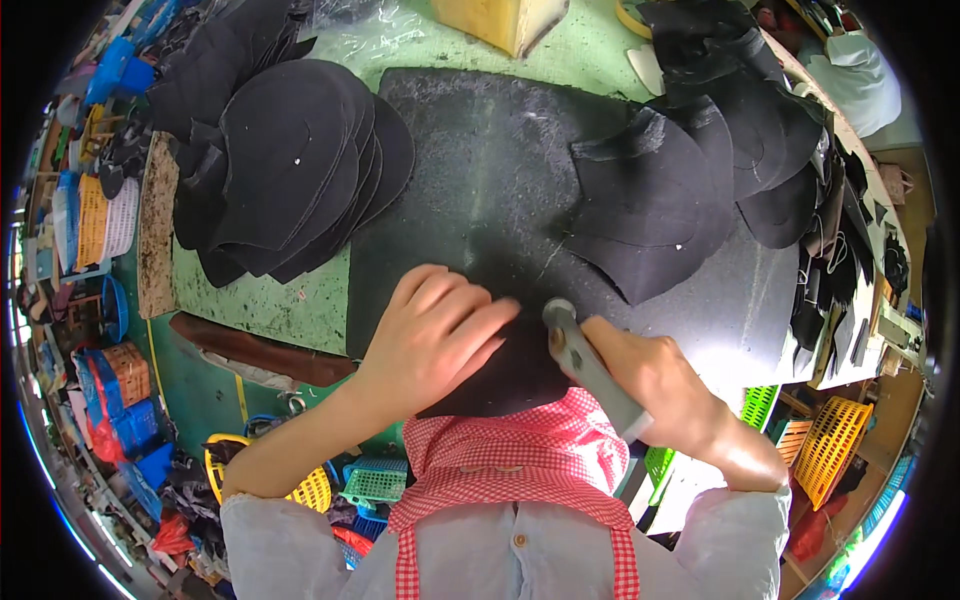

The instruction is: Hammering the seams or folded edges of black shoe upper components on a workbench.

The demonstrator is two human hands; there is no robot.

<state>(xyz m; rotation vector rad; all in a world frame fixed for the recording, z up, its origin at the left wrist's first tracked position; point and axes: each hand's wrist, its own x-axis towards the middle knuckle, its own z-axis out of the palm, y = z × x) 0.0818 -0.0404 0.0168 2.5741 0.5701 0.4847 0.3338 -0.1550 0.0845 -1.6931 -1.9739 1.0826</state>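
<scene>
My right hand point(655, 375) is wrapped round a grey hand tool point(600, 385) with a long flat body and a rounded metal end pointing away from me. What kind of tool it is does not show. My left hand point(437, 335) is across from it, fingers bent but apart, the foremost fingertip slightly blurred and close to the tool's rounded end. Under and beside that hand lies a black material piece point(510, 385), reaching over the near edge of the dark mat point(470, 150). The left thumb is hidden.
Stacked black cut pieces with rounded edges point(295, 155) lie at left; more black pieces point(655, 205) lie at right. A yellow block point(505, 22) stands at the back of the green table point(260, 318). Yellow baskets point(835, 450) and green baskets point(375, 482) stand below table height.
</scene>
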